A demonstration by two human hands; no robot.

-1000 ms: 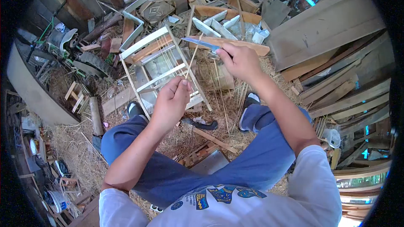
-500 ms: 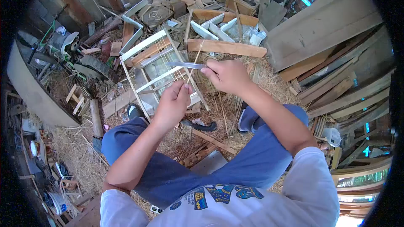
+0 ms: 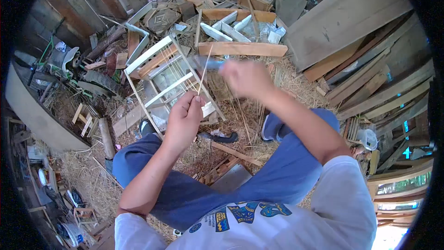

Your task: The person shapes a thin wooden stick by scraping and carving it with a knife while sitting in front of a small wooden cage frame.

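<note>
My left hand [image 3: 183, 116] is closed around the lower end of a thin wooden stick [image 3: 204, 75], which points up and away from me. In my right hand [image 3: 248, 79], smeared by motion, is a knife [image 3: 213, 64]. Its blade points left and meets or passes the upper part of the stick; I cannot tell whether they touch. Beyond my left hand a pale wooden frame [image 3: 147, 56] leans at an angle, with several thin strips [image 3: 174, 68] lying across its bars.
A dark curved object [image 3: 225, 137] lies on the straw floor [image 3: 99, 176] between my legs, beside a wooden slat [image 3: 237, 153]. Farther off stands a wooden box frame [image 3: 243, 49] holding white pieces. Long boards [image 3: 351, 23] lean at the right; a wheel [image 3: 102, 81] is at the left.
My right hand and the knife have moved up and blurred along the stick. My left hand has shifted slightly left and down, and the stick now stands more upright. The view has tilted slightly.
</note>
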